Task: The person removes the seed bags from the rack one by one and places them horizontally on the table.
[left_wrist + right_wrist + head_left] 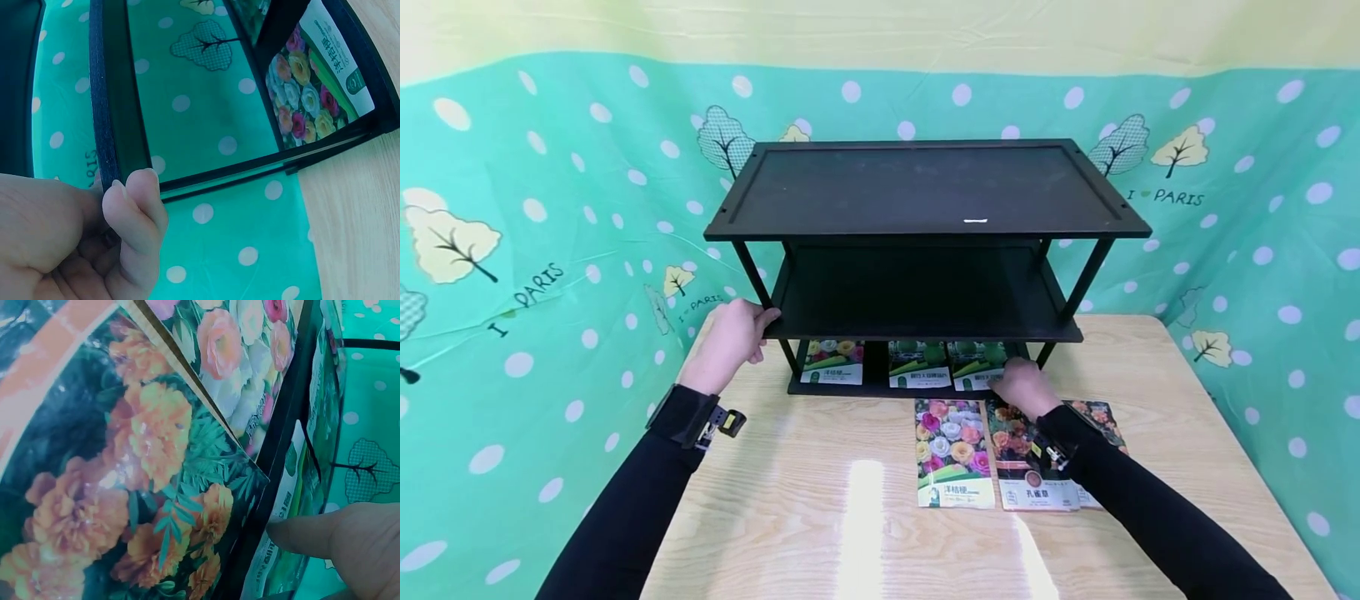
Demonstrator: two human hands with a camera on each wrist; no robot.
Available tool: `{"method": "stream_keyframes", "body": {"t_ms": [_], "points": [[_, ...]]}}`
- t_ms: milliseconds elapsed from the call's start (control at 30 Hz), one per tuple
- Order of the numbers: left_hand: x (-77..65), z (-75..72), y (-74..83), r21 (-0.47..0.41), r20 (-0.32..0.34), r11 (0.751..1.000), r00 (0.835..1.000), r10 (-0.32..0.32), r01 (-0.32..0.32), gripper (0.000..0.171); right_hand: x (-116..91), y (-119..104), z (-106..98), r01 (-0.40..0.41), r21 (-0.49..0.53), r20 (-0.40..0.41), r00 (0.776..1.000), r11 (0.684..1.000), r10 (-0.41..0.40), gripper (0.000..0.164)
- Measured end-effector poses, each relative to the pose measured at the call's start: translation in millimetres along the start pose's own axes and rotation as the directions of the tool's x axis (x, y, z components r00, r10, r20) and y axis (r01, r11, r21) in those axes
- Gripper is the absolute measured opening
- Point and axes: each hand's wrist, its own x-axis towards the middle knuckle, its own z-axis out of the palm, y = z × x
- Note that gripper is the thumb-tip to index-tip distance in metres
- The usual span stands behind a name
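Head view: a person in black sleeves has both hands at a black three-tier rack standing on the wood-grain tabletop (775, 500). The left hand (733, 337) has its fingers clamped on the front left corner of the middle shelf (917, 287), beside the post there. The right hand (1026, 385) is down at the right end of the lower shelf (876, 367), its thumb touching the pale band of the right green packet (973, 362); I cannot tell whether the other fingers, mostly hidden, are closed on it. That packet lies on the lower shelf just beside the middle green packet (919, 364), and further left, across a gap, is a rose-picture packet (832, 361). In front of the rack, on the tabletop, lie a larger-looking flower packet (955, 454), an orange-flower packet (1033, 492) next to it, and another packet (1101, 417) partly covered by the right sleeve (1135, 500). The top shelf (910, 192) bears a small white mark (975, 221). Behind hangs a green dotted cloth (587, 250).
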Motion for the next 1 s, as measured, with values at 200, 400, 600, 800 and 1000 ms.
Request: {"method": "stream_keyframes", "body": {"t_ms": [200,400,600,800,1000], "points": [[0.4,-0.5,0.0,0.006,0.002,1.0,1.0,0.021,-0.021,0.028,-0.3,0.5,-5.5,-0.088,0.095,0.064,0.995,0.992,0.082,0.033],[0.7,-0.4,0.5,-0.002,0.001,1.0,1.0,0.027,-0.027,0.03,2.2,2.7,-7.7,-0.121,0.097,0.077,0.991,0.988,0.114,0.039],[0.0,0.1,-1.1,-0.027,0.004,0.999,1.0,0.027,-0.027,0.03,4.6,5.2,-7.5,-0.156,0.105,0.11,0.983,0.982,0.144,0.046],[-1.0,1.3,-2.1,-0.04,-0.004,0.999,0.999,0.032,-0.032,0.032,5.4,5.8,-7.3,-0.156,0.108,0.107,0.984,0.982,0.144,0.051],[-0.2,1.8,-2.7,-0.066,-0.003,0.997,1.0,0.03,-0.03,0.031,5.6,7.6,-8.7,-0.16,0.106,0.096,0.984,0.981,0.15,0.062]]}}
